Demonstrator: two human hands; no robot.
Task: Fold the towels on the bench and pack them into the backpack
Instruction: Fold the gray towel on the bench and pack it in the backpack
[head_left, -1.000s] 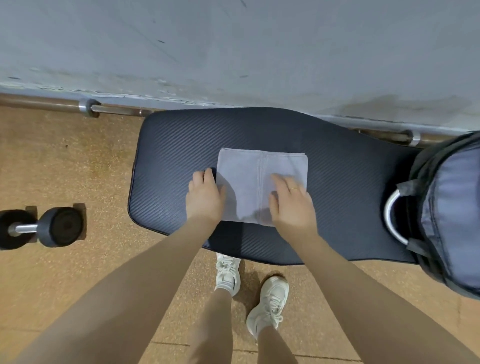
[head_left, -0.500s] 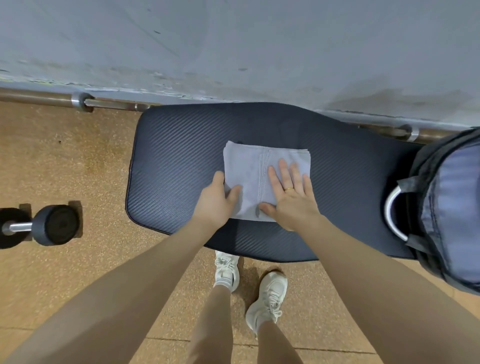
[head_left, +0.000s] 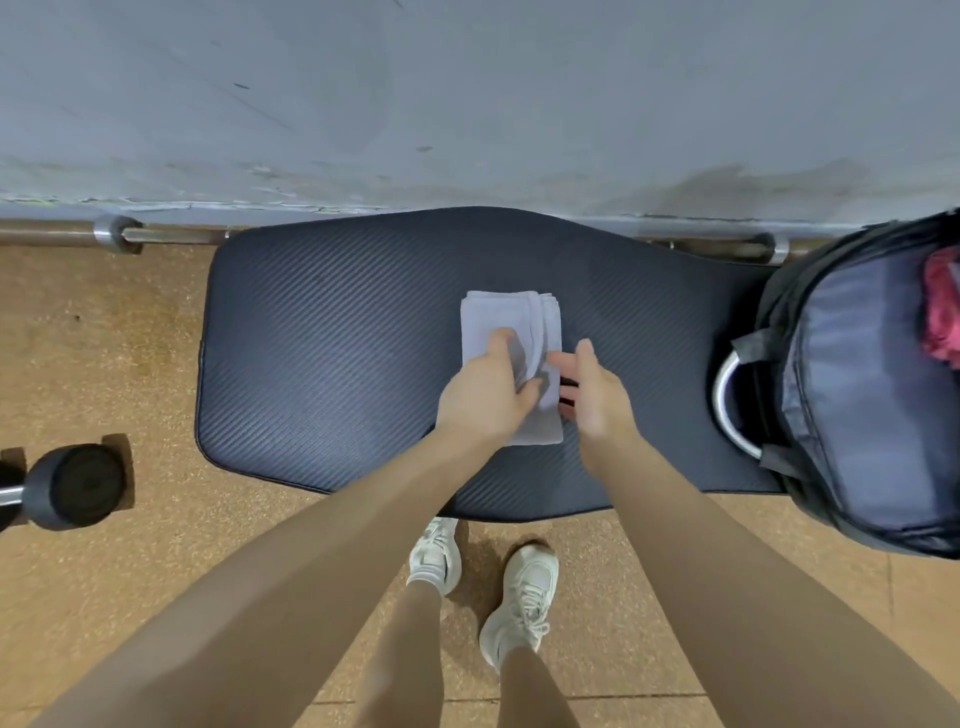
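Note:
A light grey towel (head_left: 498, 317), folded into a narrow strip, lies in the middle of the dark padded bench (head_left: 332, 364). My left hand (head_left: 485, 397) lies on the strip's near half, fingers and thumb curled round the upper layers. My right hand (head_left: 597, 397) is just right of the strip, fingers straight and pointing left, their tips touching its right edge. The dark backpack (head_left: 862, 405) stands at the bench's right end, open at the top, with something pink (head_left: 940, 317) inside.
A barbell (head_left: 124, 235) lies along the foot of the grey wall behind the bench. A black dumbbell (head_left: 72, 486) sits on the cork floor at the left. A metal loop (head_left: 724, 410) sticks out by the backpack. My feet stand just before the bench.
The towel's left half has been folded over to the right, making a narrower strip. My left hand moved right with it; my right hand slid off the top to the right edge.

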